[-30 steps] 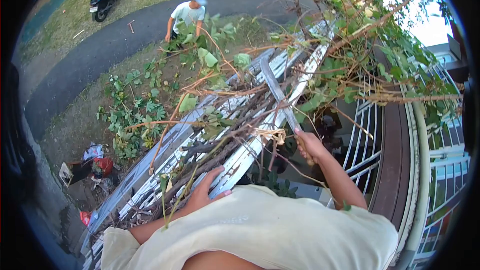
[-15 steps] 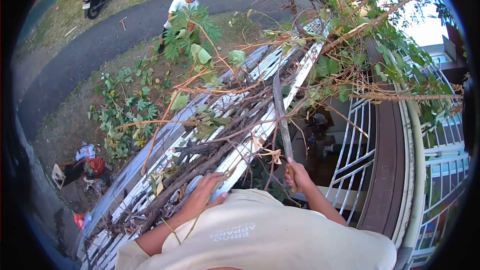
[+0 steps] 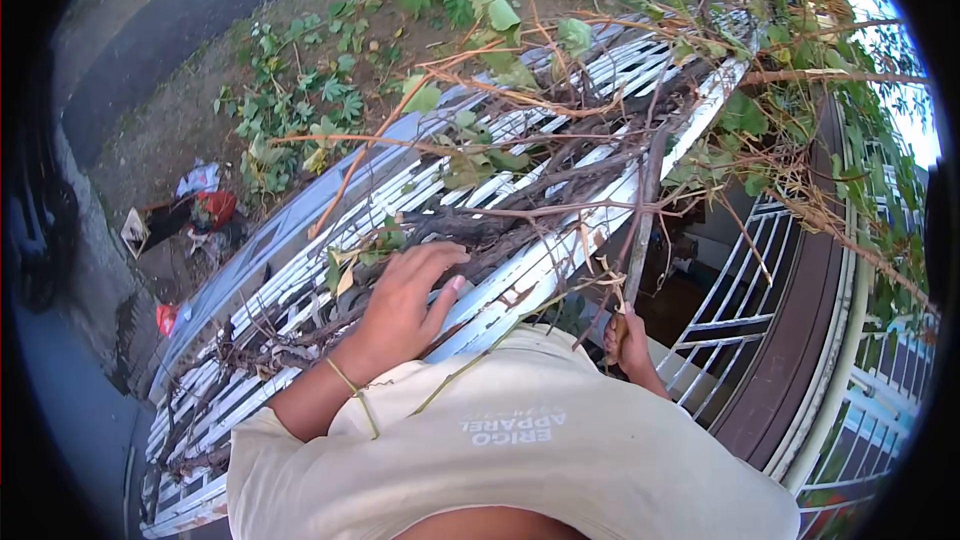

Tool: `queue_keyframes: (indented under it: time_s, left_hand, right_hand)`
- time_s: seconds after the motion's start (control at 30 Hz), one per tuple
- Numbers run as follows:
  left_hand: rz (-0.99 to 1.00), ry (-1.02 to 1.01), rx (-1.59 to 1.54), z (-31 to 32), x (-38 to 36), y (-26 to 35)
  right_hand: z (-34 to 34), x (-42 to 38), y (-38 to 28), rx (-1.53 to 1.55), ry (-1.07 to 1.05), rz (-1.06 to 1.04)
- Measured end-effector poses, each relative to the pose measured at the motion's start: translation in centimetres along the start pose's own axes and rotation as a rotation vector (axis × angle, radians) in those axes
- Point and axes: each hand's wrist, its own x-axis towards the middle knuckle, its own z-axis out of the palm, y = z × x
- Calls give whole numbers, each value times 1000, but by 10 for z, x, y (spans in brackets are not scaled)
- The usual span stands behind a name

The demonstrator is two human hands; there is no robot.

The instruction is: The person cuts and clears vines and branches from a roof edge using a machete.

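- Curving through the upper left of the frame, a dark paved path (image 3: pixel 210 15) borders bare soil.
- Below it, at mid-left, a red bag (image 3: pixel 215 208) lies on the ground just under a pale plastic bag (image 3: pixel 199 178).
- Green leafy stems (image 3: pixel 335 90) lie on the soil, left of upper centre.
- White slats edged by a white rail (image 3: pixel 705 108) slant from the lower left to the upper right.
- Left of centre, the left hand (image 3: pixel 405 300) is spread loosely, palm down, over the slats, its thumb apart and its fingers beside dry branches (image 3: pixel 470 228); whether it bears weight I cannot tell.
- Those branches lie tangled along the slats, through the centre of the frame.
- A beige shirt (image 3: pixel 510 470) fills the bottom centre.
- Right of centre, the right hand (image 3: pixel 630 342) has its fingers wrapped around the handle of a machete (image 3: pixel 645 215), whose blade points up across the rail, among twigs.
- White metal bars (image 3: pixel 728 342) and a brown beam (image 3: pixel 790 365) stand at the lower right, with leafy vines (image 3: pixel 880 110) at the upper right.
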Motion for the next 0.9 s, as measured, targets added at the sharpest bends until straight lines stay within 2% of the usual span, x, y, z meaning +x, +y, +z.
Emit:
queue_keyframes:
  time_s: [0.07, 0.17, 0.3, 0.37, 0.4, 0.47, 0.53, 0.6, 0.63, 0.77, 0.9]
  left_hand:
    - [-25, -26, -59, -20, 9, -3]
    - [-78, -92, 28, -37, 27, -29]
    - [49, -92, 103, -16, 77, -62]
    - [265, -183, 215, 8, 106, -77]
    - [280, -192, 201, 15, 117, -81]
    - [173, -549, 214, 23, 140, -85]
    - [238, -558, 251, 21, 160, -87]
    - [184, -806, 244, 21, 175, -95]
    - [280, -792, 188, 25, 179, -104]
    - [397, -821, 189, 22, 184, -106]
    - [422, -583, 185, 18, 170, -116]
  right_hand:
    - [-4, 5, 2, -14, 40, 24]
    - [-5, -1, 15, -75, 86, 32]
    - [-28, -7, 35, -142, 135, 42]
    - [-31, -14, 30, -179, 189, 32]
    - [-28, -17, 28, -186, 166, 62]
    - [-25, -22, 27, -194, 156, 76]
    - [-23, -25, 27, -167, 156, 112]
    - [-20, -28, 29, -170, 175, 101]
    - [-16, -28, 26, -147, 176, 108]
    - [-11, -33, 16, -176, 161, 97]
    - [-15, -33, 12, -173, 121, 96]
